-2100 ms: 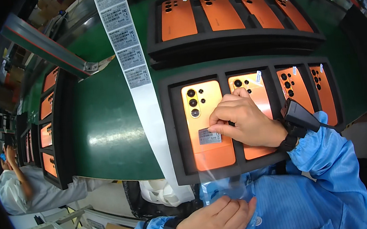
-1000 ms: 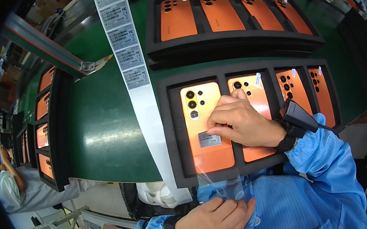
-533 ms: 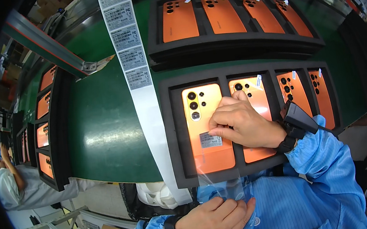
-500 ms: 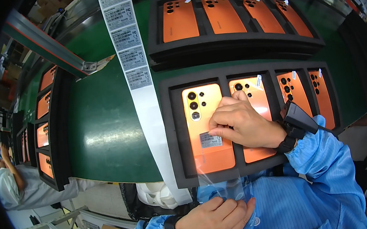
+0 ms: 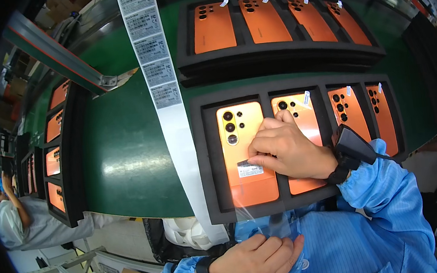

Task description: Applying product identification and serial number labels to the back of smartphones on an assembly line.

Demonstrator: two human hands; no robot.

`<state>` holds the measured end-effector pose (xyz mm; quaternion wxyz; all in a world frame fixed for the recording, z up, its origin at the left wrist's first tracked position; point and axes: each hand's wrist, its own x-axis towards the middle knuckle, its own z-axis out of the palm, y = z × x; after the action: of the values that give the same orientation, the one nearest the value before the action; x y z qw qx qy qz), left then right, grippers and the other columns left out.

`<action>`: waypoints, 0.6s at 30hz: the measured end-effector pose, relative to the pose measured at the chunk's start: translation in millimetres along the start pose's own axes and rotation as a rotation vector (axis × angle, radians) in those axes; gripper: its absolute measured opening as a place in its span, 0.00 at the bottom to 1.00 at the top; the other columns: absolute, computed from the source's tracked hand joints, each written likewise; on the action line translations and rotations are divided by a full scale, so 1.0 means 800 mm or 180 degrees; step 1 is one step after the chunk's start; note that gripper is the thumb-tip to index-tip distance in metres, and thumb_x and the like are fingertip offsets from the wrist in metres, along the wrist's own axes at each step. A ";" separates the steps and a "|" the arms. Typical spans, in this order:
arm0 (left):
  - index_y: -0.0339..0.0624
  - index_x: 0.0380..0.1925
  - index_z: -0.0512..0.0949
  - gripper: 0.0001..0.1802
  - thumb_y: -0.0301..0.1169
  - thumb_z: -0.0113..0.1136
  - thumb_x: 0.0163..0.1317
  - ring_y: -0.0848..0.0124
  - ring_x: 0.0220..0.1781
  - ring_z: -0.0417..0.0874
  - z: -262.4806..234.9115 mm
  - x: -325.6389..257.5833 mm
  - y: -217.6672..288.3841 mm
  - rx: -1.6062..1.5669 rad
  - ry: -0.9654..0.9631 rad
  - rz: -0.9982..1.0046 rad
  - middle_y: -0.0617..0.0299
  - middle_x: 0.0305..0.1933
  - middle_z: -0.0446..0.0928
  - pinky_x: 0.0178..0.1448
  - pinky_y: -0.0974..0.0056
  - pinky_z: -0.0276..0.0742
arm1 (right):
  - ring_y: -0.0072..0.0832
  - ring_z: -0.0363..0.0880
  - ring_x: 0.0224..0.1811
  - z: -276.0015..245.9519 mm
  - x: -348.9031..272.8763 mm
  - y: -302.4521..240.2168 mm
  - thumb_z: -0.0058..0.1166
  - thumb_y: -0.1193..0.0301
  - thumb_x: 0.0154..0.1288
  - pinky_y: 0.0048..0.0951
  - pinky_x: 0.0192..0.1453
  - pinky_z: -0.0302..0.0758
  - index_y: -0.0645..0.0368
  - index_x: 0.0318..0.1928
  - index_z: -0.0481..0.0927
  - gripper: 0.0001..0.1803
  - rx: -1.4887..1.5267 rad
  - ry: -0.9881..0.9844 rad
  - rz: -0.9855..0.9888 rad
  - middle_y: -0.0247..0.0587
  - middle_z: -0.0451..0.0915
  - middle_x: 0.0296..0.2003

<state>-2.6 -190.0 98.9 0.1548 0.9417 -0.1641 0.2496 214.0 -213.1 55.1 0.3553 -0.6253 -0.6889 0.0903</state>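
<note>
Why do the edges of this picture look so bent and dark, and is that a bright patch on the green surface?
Head view: a fisheye lens bows straight edges such as the label strip and foam tray, and leaves black corners. A soft glare streak lies on the green belt. The leftmost phone under the right hand shines brighter. The left hand is sharp.

A far black foam tray (image 5: 274,57) of orange phone backs is seen on the green belt (image 5: 130,163); a label strip (image 5: 162,89) is laid alongside.
</note>
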 end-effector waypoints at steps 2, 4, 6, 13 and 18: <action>0.37 0.37 0.83 0.19 0.29 0.62 0.39 0.78 0.25 0.68 0.001 0.000 0.001 0.0035 0.0031 0.0003 0.68 0.28 0.71 0.26 0.75 0.60 | 0.25 0.71 0.36 -0.004 -0.001 -0.003 0.67 0.65 0.50 0.34 0.45 0.56 0.52 0.30 0.80 0.10 -0.0167 -0.0214 -0.0085 0.27 0.75 0.26; 0.37 0.38 0.83 0.20 0.29 0.62 0.39 0.78 0.26 0.68 0.001 0.000 0.001 0.0002 0.0036 -0.0014 0.68 0.29 0.71 0.27 0.75 0.60 | 0.28 0.70 0.40 -0.014 0.003 -0.012 0.68 0.62 0.48 0.35 0.47 0.56 0.53 0.34 0.79 0.15 -0.0460 -0.0348 -0.0141 0.31 0.74 0.30; 0.38 0.39 0.83 0.20 0.29 0.62 0.40 0.78 0.27 0.69 -0.003 0.004 -0.001 -0.0027 -0.0061 -0.0001 0.68 0.29 0.71 0.28 0.75 0.61 | 0.31 0.69 0.45 -0.018 0.009 -0.014 0.70 0.59 0.46 0.36 0.49 0.57 0.54 0.38 0.78 0.21 -0.0752 -0.0472 -0.0180 0.34 0.73 0.34; 0.41 0.46 0.81 0.23 0.28 0.58 0.46 0.76 0.28 0.68 -0.026 0.018 -0.009 0.0195 -0.0386 0.0110 0.66 0.32 0.72 0.32 0.73 0.63 | 0.37 0.63 0.50 -0.013 0.036 -0.003 0.65 0.45 0.46 0.40 0.54 0.57 0.60 0.47 0.74 0.36 -0.1316 -0.0434 0.0184 0.44 0.67 0.43; 0.43 0.51 0.79 0.26 0.26 0.59 0.46 0.72 0.28 0.70 -0.064 0.042 -0.022 -0.0080 -0.0546 -0.0067 0.64 0.32 0.74 0.31 0.70 0.65 | 0.38 0.62 0.52 -0.002 0.037 0.003 0.68 0.47 0.43 0.39 0.53 0.58 0.58 0.50 0.74 0.38 -0.1290 -0.0310 0.0377 0.44 0.66 0.44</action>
<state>9.8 -162.9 155.3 0.1546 0.9593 -0.1700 0.1643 218.2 -185.6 66.1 0.1827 -0.7183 -0.6713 0.0008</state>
